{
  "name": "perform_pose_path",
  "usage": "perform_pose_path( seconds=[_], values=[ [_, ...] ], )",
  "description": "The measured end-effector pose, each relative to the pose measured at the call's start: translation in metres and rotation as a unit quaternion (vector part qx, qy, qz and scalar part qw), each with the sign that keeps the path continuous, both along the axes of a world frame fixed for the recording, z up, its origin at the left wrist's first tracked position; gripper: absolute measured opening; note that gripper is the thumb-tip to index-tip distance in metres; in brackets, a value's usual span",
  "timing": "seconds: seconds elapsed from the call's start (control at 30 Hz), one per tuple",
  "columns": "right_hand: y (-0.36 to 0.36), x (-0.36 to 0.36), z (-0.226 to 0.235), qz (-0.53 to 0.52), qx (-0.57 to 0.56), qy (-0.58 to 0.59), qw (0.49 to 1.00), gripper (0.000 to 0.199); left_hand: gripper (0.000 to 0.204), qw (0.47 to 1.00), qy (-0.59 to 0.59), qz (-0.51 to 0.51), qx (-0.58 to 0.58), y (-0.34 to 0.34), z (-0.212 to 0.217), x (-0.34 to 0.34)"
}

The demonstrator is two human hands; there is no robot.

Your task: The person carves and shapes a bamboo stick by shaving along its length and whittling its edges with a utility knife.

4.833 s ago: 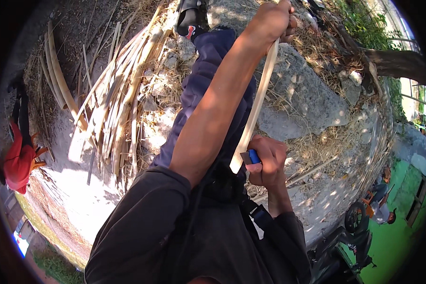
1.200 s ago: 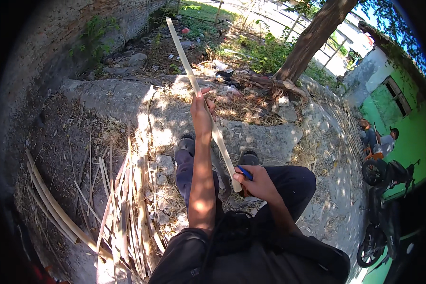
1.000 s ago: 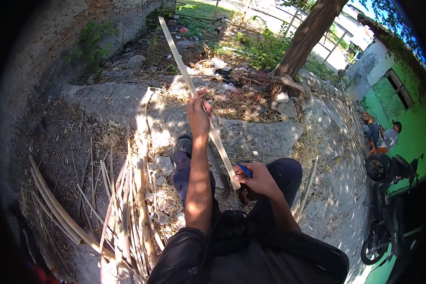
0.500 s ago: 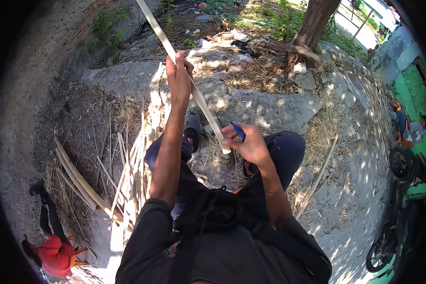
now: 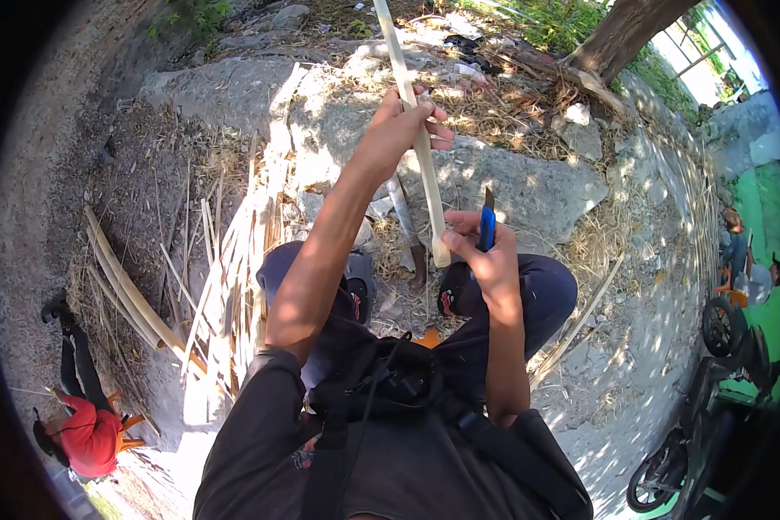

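A long pale bamboo strip [image 5: 424, 159] slants up and away in front of me, its lower end above the ground between my knees. My left hand [image 5: 400, 130] grips it partway up, the thumb across it and some fingers loosely stretched out on the far side. At the bottom end, my right hand [image 5: 494, 257] holds a blue-handled knife [image 5: 487, 227], its dark blade pointing upward. The thumb of that hand touches the strip close to its end.
Several split bamboo strips [image 5: 238, 286] and thicker bamboo poles [image 5: 130, 290] lie on my left. A brown-handled tool [image 5: 419, 267] rests by my feet against a stone ledge [image 5: 529, 191]. A person in red [image 5: 91, 436] sits far left; motorbikes [image 5: 698, 416] stand right.
The strip has swung more upright and shifted right. My left hand has turned over with its fingers opening more, and the right hand has moved right, its knife blade now pointing up.
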State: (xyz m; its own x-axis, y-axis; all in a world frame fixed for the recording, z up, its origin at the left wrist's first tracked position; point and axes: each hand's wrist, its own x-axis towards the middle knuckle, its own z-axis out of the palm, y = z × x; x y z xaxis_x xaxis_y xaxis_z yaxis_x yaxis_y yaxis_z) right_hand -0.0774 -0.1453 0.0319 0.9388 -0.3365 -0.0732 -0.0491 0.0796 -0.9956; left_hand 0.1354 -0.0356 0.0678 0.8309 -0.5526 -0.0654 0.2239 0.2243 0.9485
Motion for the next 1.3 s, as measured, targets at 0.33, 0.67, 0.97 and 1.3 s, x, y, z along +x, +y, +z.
perform_pose_path(
  seconds=[0.33, 0.67, 0.97, 1.3],
  values=[
    [-0.022, 0.102, 0.095, 0.274, -0.212, 0.118, 0.931, 0.028, 0.044, 0.986, -0.017, 0.067, -0.153, 0.004, 0.014, 0.038],
    [-0.041, 0.202, 0.028, 0.275, -0.014, 0.182, 0.944, 0.031, 0.040, 0.980, 0.022, 0.173, -0.098, -0.013, -0.035, 0.086],
    [-0.076, 0.254, -0.013, 0.220, 0.063, 0.195, 0.954, 0.032, 0.047, 0.933, -0.166, 0.037, 0.316, 0.017, -0.039, 0.117],
    [-0.196, 0.387, -0.290, 0.104, -0.238, 0.131, 0.957, 0.024, 0.055, 0.645, 0.310, -0.151, 0.682, 0.395, -0.334, -0.113]
  ],
)
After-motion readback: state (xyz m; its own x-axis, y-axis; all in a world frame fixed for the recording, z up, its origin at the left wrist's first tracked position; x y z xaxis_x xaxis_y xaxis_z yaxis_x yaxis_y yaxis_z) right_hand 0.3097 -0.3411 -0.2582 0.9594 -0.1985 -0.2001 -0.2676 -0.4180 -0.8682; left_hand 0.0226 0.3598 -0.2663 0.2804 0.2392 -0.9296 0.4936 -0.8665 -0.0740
